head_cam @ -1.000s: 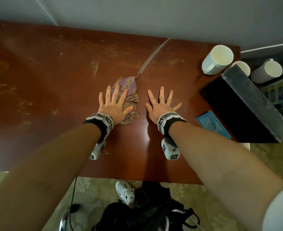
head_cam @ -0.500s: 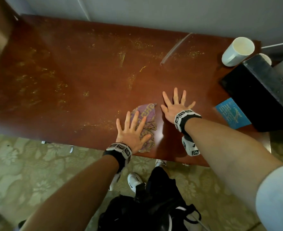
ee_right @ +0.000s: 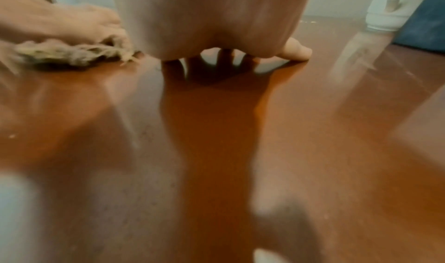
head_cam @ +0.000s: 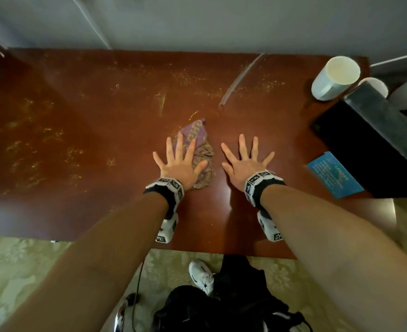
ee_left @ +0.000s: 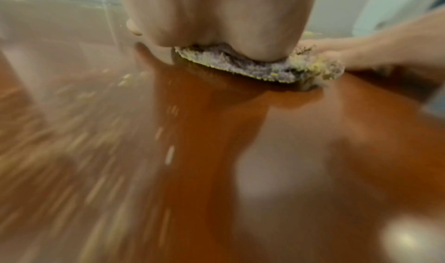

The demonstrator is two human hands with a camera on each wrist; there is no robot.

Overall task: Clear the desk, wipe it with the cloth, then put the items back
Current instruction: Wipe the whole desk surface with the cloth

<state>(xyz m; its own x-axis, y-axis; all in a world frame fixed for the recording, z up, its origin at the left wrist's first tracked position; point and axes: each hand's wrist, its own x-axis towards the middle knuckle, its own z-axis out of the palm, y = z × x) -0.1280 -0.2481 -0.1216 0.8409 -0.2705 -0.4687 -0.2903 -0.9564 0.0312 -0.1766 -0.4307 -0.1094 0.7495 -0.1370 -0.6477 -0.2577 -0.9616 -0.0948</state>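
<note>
Pressing flat under my left hand (head_cam: 182, 167), the purple and yellow cloth (head_cam: 198, 149) lies on the reddish-brown tabletop (head_cam: 90, 121), near its front edge and roughly at its middle. My left fingers (head_cam: 179, 146) are straight and spread apart across the cloth, which sticks out past the fingertips and past the thumb side; the left wrist view shows the palm bearing down on the fabric's edge. My right hand (head_cam: 244, 167) rests palm-down on bare wood just beside the cloth, not touching it, its fingers likewise straight and fanned, holding nothing. Yellowish specks and smears (head_cam: 30, 152) are scattered over the left half and the far strip of the tabletop, while the wood around both hands looks glossy. A pale streak (head_cam: 240, 80) runs diagonally across the far part of the surface. At the right end stands a white cup (head_cam: 334, 79), with two more white cups behind a dark box (head_cam: 377, 140) that overhangs the corner. A blue card (head_cam: 334, 174) lies flat beside the box. Below the front edge, a white shoe (head_cam: 201, 275) and a black bag (head_cam: 221, 307) sit on the patterned floor.
</note>
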